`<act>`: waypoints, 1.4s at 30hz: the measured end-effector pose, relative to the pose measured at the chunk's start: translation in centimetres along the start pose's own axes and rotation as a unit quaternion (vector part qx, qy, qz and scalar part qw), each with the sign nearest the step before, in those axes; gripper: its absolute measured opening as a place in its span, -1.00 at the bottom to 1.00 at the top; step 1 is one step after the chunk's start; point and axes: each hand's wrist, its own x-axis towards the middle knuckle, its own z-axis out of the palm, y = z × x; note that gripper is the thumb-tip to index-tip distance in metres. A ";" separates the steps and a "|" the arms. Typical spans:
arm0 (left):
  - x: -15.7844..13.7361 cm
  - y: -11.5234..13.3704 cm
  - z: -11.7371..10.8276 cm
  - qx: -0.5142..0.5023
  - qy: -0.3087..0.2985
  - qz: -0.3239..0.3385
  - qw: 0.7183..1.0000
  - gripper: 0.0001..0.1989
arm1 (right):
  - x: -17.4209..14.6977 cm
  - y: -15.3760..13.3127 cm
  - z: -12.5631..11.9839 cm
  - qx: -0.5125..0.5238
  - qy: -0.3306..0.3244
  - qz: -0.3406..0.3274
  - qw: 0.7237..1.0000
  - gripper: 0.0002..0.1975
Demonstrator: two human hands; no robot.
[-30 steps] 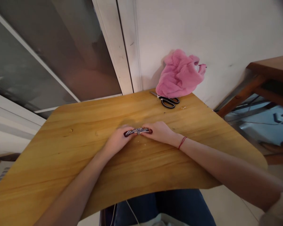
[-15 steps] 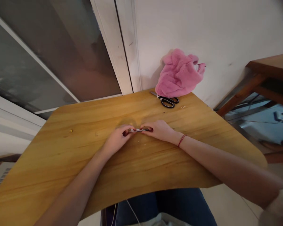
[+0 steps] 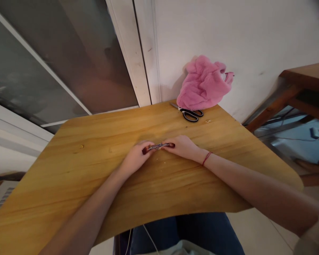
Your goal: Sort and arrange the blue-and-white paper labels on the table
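Observation:
Between my two hands, over the middle of the table, is a small thin flat piece [image 3: 158,146] with a dark and light patterned face. It is seen nearly edge-on, and I cannot make out its kind. My left hand [image 3: 137,158] pinches its left end between thumb and fingers. On its right end the fingers of my right hand [image 3: 183,147] are closed in the same way. A red string circles my right wrist. Fingertips cover both ends of the piece.
Black-handled scissors [image 3: 190,114] lie at the back of the wooden table [image 3: 95,198], partly under a bunched pink plush cloth [image 3: 204,85] against the wall. A tiny yellowish bit [image 3: 81,146] lies on the left. Small crumbs dot the wood near my hands.
The thin piece has tilted, so its patterned face shows more and its right end sits slightly higher. Both hands keep their hold. The whole view has shifted slightly.

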 end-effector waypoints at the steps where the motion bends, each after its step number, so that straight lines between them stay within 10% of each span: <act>1: 0.0 0.2 0.0 -0.014 0.010 -0.002 1.000 -0.88 | -0.1 0.0 0.0 0.011 0.007 -0.003 1.000 -0.79; 7: -0.2 0.3 -0.1 -0.028 0.046 -0.058 0.997 -0.74 | -0.1 0.0 -0.1 0.034 0.001 -0.012 0.999 -0.71; 19: -0.3 1.5 0.3 0.026 0.068 0.031 0.997 -0.83 | 0.0 -0.7 0.4 0.016 -0.017 -0.027 0.999 -0.78; 29: -0.2 0.3 0.6 -0.127 0.084 -0.037 0.988 -0.79 | -0.1 -0.6 0.6 0.018 -0.021 -0.023 0.999 -0.76; 42: -0.6 -0.4 -2.0 0.032 -0.031 -0.003 0.999 -0.85 | -0.2 -0.5 0.6 0.023 -0.020 -0.026 0.999 -0.76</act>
